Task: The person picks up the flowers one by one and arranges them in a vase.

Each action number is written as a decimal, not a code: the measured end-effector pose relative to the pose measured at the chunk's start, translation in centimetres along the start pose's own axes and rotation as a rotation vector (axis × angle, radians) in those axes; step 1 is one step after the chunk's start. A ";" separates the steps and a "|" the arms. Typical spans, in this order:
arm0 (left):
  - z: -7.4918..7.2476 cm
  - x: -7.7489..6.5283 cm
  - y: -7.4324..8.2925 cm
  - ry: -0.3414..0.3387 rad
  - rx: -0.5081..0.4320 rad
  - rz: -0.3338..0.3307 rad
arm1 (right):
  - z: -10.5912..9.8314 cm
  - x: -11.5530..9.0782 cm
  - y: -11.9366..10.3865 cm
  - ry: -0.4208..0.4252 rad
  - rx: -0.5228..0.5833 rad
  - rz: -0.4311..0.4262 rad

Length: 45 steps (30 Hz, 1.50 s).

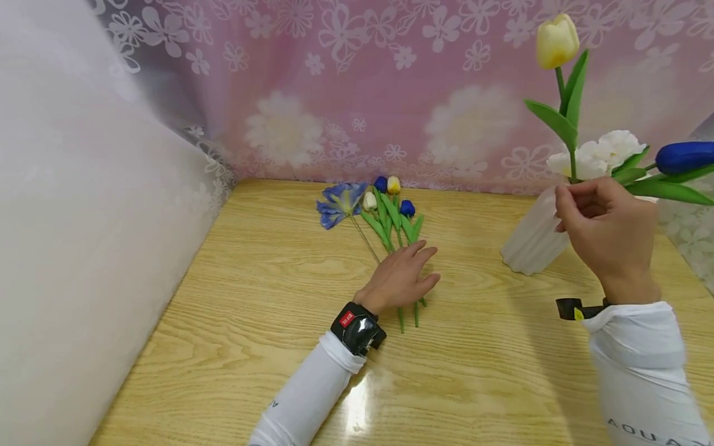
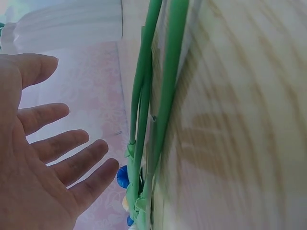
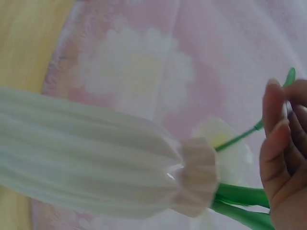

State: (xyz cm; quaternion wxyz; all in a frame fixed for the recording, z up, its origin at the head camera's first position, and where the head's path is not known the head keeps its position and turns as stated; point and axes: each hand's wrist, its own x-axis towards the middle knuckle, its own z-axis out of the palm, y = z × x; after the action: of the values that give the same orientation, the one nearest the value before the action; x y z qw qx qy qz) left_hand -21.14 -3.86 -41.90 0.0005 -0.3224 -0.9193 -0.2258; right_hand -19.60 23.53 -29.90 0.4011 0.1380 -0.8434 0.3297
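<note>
My right hand (image 1: 616,232) pinches the stem of a yellow-white artificial tulip (image 1: 558,42) at the mouth of a white fluted vase (image 1: 532,238). From the right wrist view, the tulip's thin green stem (image 3: 238,138) runs out of the vase mouth up to my fingers. White blossoms (image 1: 605,153) and a blue tulip (image 1: 686,157) also stand in the vase, partly behind that hand. With fingers spread, my left hand (image 1: 398,279) hovers over green stems (image 2: 170,72) on the table, gripping none of them.
Several tulips lie bunched on the wooden table (image 1: 251,310), among them a blue one (image 1: 408,208) and a white one (image 1: 370,201). Next to them is a blue-purple flower (image 1: 341,204). A pink floral curtain (image 1: 357,93) hangs behind, with white fabric (image 1: 83,217) at left.
</note>
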 end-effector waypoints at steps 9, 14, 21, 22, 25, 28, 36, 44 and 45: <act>-0.1 -0.7 -0.8 -0.003 0.009 -0.044 | 3.2 -2.5 1.0 -0.303 0.038 -0.009; -0.2 -1.0 -1.4 0.004 0.013 -0.070 | 5.2 -3.8 1.5 -0.543 0.033 0.121; -0.4 -1.6 -2.1 0.002 0.023 -0.103 | 8.2 -5.4 2.1 -0.708 0.007 0.173; -0.4 -1.6 -2.2 0.000 0.028 -0.108 | 8.6 -5.5 2.1 -0.725 0.002 0.181; -0.5 -1.8 -2.5 -0.004 0.034 -0.123 | 9.7 -6.0 2.1 -0.775 0.000 0.206; -0.6 -2.0 -2.7 0.000 0.040 -0.130 | 10.6 -6.3 2.1 -0.816 0.011 0.225; -1.1 -2.5 -3.4 0.012 0.060 -0.164 | 12.5 -6.9 1.7 -0.913 0.054 0.281; -1.4 -3.1 -4.0 0.032 0.076 -0.172 | 14.5 -7.3 0.8 -0.976 0.097 0.344; -1.4 -3.1 -4.1 0.035 0.078 -0.175 | 14.8 -7.3 0.7 -0.986 0.094 0.354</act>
State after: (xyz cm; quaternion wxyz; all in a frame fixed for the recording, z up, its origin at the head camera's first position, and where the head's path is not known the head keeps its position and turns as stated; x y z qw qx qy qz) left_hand -21.30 -9.16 -42.82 0.0096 -0.2365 -0.9519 -0.1946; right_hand -23.88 13.94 -42.61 -0.1117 0.1501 -0.9268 0.3256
